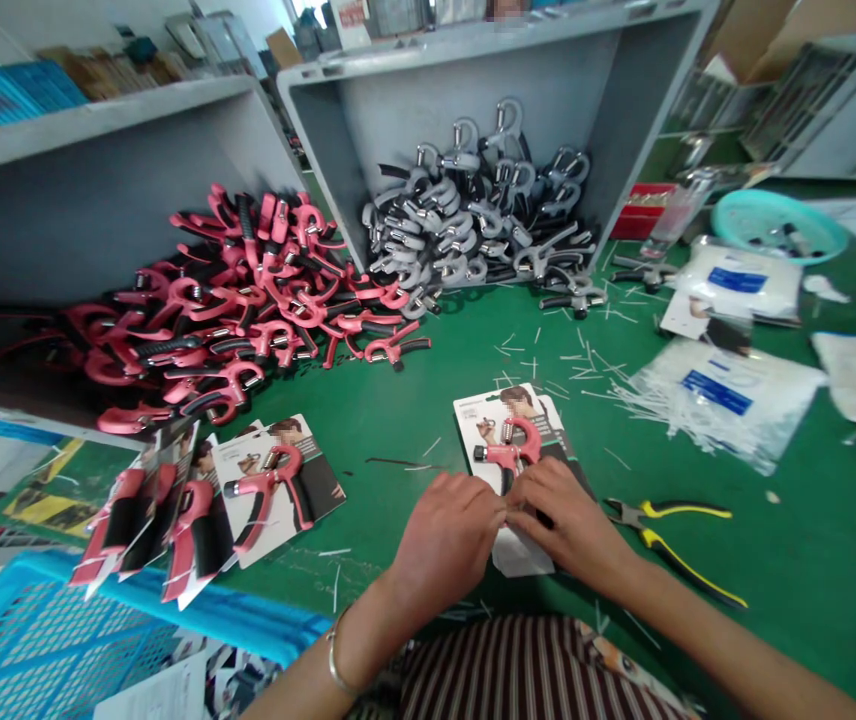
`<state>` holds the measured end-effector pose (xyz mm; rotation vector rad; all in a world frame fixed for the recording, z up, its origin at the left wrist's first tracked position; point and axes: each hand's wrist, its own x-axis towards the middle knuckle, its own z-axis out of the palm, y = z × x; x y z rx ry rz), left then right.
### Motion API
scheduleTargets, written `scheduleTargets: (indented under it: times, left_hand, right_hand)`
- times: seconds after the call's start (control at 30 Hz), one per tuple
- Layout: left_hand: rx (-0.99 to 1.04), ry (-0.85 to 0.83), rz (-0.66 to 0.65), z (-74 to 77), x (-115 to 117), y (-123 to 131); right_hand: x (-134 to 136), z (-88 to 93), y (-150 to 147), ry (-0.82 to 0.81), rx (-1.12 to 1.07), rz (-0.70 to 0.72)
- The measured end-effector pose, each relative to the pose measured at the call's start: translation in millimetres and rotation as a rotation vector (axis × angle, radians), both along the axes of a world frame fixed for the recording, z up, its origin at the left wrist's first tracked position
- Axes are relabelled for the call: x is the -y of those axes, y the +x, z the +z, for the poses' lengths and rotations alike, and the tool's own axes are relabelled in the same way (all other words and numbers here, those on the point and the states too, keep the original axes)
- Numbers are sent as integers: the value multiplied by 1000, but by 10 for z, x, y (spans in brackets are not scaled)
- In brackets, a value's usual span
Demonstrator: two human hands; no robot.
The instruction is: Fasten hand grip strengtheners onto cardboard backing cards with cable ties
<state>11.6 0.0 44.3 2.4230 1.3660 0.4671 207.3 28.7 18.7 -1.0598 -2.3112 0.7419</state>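
Note:
A red hand grip (524, 438) lies on a printed card (471, 412) in front of me on the green table. Over its lower part, my left hand (452, 530) and my right hand (559, 515) meet with fingers pinched together. What the fingertips hold is too small and hidden to make out. To the left, several cards with red grips attached (270, 490) overlap in a row. Pliers with yellow and black handles (687, 540) lie just right of my right forearm.
Red grips (248, 300) spill from a grey bin (135, 125) at left; grey grips (465, 215) fill another bin (503, 60) behind. White ties in plastic bags (743, 400) and a turquoise bowl (773, 215) are at right. A blue basket (38, 640) stands at lower left.

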Motion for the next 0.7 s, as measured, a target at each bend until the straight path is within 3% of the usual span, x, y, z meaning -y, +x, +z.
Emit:
scheduleTargets:
  times: [0.13, 0.23, 0.3, 0.43, 0.57, 0.7]
  left_hand:
    - [233, -20, 151, -318, 31, 16]
    - [287, 39, 228, -559, 22, 9]
    - [296, 67, 272, -636, 15, -25]
    - [379, -59, 279, -583, 1, -169]
    - [572, -446, 322, -490, -118, -281]
    - [488, -561, 402, -448, -361, -169]
  right_hand:
    - [-14, -18, -21, -34, -133, -13]
    - [-51, -79, -25, -33, -172, -13]
    - [-52, -134, 22, -47, -186, -28]
    - [61, -263, 400, -4, -74, -79]
    - [279, -471, 1212, 120, 242, -278]
    - [439, -590, 1872, 120, 602, -315]
